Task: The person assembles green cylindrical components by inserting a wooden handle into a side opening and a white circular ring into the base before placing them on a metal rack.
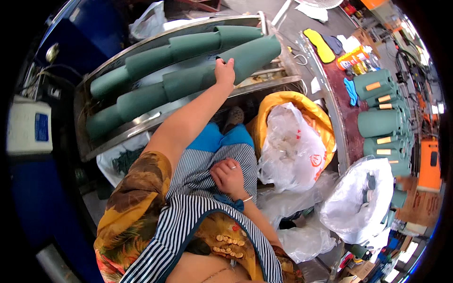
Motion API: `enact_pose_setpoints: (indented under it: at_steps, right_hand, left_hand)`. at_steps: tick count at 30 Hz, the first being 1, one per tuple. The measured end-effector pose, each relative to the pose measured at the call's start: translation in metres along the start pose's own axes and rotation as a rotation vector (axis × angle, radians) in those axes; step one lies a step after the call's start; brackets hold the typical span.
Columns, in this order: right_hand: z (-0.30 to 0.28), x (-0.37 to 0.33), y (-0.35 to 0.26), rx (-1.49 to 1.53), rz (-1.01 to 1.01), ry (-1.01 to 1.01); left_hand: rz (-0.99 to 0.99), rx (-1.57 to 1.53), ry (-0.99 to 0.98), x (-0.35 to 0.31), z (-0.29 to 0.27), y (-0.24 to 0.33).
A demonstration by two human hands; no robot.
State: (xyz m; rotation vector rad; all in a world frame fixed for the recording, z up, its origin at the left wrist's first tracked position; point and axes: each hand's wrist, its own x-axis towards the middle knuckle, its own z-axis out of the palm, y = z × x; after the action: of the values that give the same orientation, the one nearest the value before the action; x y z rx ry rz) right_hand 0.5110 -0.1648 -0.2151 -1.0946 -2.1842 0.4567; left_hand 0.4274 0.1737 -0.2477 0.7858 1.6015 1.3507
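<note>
Striped apron [186, 221] nearest; yellow-lined bin [279, 98] between green tubes [188, 82] and table [333, 75].

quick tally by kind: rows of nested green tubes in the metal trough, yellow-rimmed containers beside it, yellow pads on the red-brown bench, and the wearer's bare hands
Rows of green tubes in the metal trough: 2
Yellow-rimmed container: 1
Yellow pad on the bench: 1
Bare hands, left hand and right hand: 2
Total: 6
</note>
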Motion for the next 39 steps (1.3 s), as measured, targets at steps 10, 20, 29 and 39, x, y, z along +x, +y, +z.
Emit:
enact_pose_setpoints:
  at_steps: [10, 20, 29, 39]
  right_hand:
    - [0.002, -0.001, 0.024, 0.015, 0.012, 0.056]
    - [0.005, 0.010, 0.025, 0.025, 0.021, 0.083]
    - [0.005, 0.011, 0.012, 0.030, 0.048, 0.048]
    - [0.011, 0.008, -0.004, -0.032, 0.043, 0.076]
  left_hand:
    - [0.225, 0.398, 0.011, 0.048, 0.047, -0.070]
    - [0.886, 1.036, -0.220, 0.042, -0.027, -0.035]
    - [0.990, 1.912, -0.508, 0.060, -0.084, 0.086]
    - [1.049, 1.359, -0.401, 0.030, -0.171, 0.176]
